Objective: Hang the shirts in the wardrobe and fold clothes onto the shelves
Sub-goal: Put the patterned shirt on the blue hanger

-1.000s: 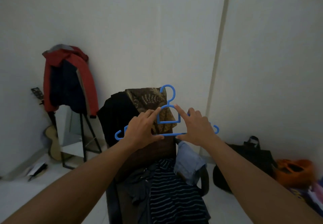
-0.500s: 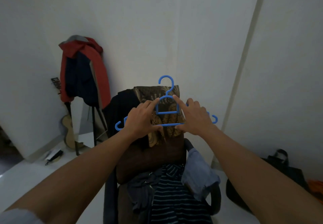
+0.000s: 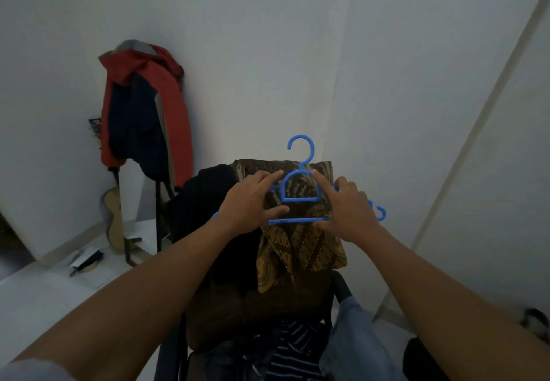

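Observation:
I hold a blue plastic hanger [image 3: 301,184] upright in front of me, its hook pointing up. My left hand [image 3: 248,205] grips its left shoulder, thumb on the bottom bar. My right hand [image 3: 348,211] grips the right shoulder the same way. Behind the hanger a brown batik shirt [image 3: 300,249] and a black garment [image 3: 205,202] drape over the back of a chair [image 3: 253,309]. On the chair seat lie a dark striped shirt [image 3: 288,354] and a blue denim piece [image 3: 354,339].
A red and navy jacket [image 3: 145,113] hangs on a stand at the left, with a guitar [image 3: 114,220] leaning on the wall below it. Papers [image 3: 86,258] lie on the white floor. A dark bag [image 3: 422,360] sits at the lower right. White walls stand behind.
My view has swung right to left and moved closer to the chair. Both hands keep the same hold on the hanger, which now sits in front of the batik shirt.

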The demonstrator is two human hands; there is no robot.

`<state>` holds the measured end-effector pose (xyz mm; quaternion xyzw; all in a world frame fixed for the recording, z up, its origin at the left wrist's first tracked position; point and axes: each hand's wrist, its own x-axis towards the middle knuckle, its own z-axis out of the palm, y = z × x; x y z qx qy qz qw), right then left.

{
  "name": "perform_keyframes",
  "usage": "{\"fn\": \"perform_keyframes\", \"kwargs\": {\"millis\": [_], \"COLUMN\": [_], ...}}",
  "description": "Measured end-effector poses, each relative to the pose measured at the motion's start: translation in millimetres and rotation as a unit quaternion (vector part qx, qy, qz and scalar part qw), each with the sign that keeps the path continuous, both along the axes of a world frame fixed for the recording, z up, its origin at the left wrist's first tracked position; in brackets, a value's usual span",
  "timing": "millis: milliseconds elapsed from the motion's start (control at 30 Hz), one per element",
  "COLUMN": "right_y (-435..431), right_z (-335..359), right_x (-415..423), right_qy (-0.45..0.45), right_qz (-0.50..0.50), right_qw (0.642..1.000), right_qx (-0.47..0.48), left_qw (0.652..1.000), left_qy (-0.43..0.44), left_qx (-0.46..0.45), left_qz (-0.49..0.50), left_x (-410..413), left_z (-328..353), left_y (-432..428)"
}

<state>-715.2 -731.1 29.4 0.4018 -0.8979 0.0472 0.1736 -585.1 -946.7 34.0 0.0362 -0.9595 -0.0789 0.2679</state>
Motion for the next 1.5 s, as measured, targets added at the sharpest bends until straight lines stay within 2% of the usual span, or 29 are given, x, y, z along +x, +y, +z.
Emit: {"fn": "perform_keyframes", "kwargs": {"millis": [233,433,500,567,633,767,867,1000,1133,1200,1500], "right_y": [-9,-19,-20,-19,-16,-14,-16,-22,-30,-35,-48], "right_z": [-34,-43,-46,-50,-52,-44,-29,-8,7,10,8], "right_x": [-69,-129,-148,-164,-178,-196,-199,-196,-188,-184,-171], "right_qy": [-0.030,-0.029,-0.031,-0.035,-0.045,-0.080,-0.076,-0.101,-0.081,-0.072,-0.062], "right_qz": [0.017,0.059,0.077,0.099,0.122,0.157,0.184,0.207,0.190,0.175,0.154], "right_qw": [0.999,0.997,0.996,0.994,0.991,0.982,0.977,0.968,0.971,0.974,0.978], "right_qx": [0.026,0.043,0.033,0.019,-0.007,-0.073,-0.075,-0.103,-0.123,-0.123,-0.125], "left_qw": [0.996,0.983,0.978,0.979,0.983,0.986,0.986,0.982,0.974,0.978,0.960], "left_qy": [-0.007,-0.118,-0.137,-0.116,-0.076,-0.036,-0.027,-0.059,-0.028,-0.045,-0.172], "left_qx": [0.016,0.040,0.013,-0.007,0.028,0.090,0.115,0.131,0.182,0.164,0.188], "left_qz": [0.083,0.134,0.157,0.167,0.165,0.136,0.121,0.121,0.130,0.124,0.117], "left_x": [-78,-127,-136,-141,-144,-134,-116,-91,-72,-67,-43], "left_z": [-4,-14,-20,-25,-23,-22,-24,-34,-50,-55,-92], "left_y": [-46,-63,-67,-69,-69,-65,-59,-57,-43,-33,-9]}}
